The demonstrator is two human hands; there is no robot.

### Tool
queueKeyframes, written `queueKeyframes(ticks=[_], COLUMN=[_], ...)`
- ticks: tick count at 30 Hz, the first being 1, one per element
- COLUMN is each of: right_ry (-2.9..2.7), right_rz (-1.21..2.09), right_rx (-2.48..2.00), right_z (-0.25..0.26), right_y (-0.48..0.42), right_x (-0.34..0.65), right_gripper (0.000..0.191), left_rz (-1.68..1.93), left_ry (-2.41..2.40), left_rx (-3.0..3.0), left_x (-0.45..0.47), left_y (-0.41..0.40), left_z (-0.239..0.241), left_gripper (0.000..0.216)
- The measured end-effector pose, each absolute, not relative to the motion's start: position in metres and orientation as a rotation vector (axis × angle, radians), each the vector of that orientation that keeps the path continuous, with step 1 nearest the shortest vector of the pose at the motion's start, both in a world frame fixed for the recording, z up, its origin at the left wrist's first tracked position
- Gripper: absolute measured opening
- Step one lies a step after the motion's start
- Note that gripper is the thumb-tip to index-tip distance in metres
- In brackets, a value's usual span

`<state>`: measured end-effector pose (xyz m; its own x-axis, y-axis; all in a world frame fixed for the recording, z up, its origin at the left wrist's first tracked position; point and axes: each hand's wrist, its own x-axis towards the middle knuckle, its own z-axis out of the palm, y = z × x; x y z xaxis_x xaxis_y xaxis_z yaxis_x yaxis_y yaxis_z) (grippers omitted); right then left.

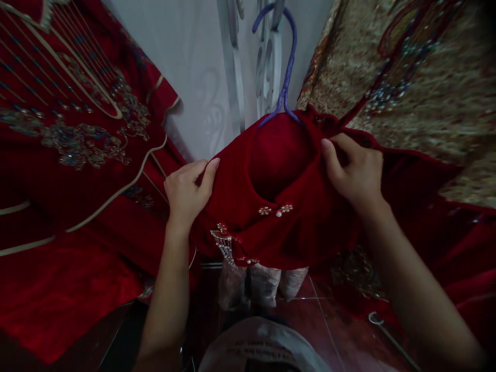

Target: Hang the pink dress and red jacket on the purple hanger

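Observation:
A dark red velvet garment (271,206) with small beaded flowers and a tasselled trim hangs on a purple hanger (287,62) in the middle of the view. My left hand (188,194) grips the garment's left shoulder, fingers closed on the cloth. My right hand (354,170) pinches the cloth at the right shoulder, beside the neck opening. The hanger's hook is caught on a silver metal grille (267,57) above.
A red embroidered dress (77,134) with gold piping hangs at the left. A gold beaded dress (422,77) hangs at the right. Clear plastic bags (263,284) lie on the reddish tiled floor (329,320) below, with a white bag (259,351) nearest me.

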<state>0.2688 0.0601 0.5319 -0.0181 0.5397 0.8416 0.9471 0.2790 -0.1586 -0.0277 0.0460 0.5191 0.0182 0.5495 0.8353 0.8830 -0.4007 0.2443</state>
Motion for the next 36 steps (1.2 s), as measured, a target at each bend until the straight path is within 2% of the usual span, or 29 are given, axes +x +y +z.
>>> queueKeyframes(ticks=[5, 36], right_ry=[-1.636, -1.592], right_rz=[-0.554, -0.596], right_rx=[-1.313, -1.316], right_z=[0.526, 0.521], right_y=[0.075, 0.082], right_x=[0.266, 0.262], right_gripper=[0.043, 0.041], left_rz=[-1.316, -1.206], left_ry=[-1.459, -1.38], left_rx=[-1.796, -1.926], left_x=[-0.021, -0.036], left_y=[0.054, 0.068], left_z=[0.509, 0.509], left_gripper=[0.041, 0.039])
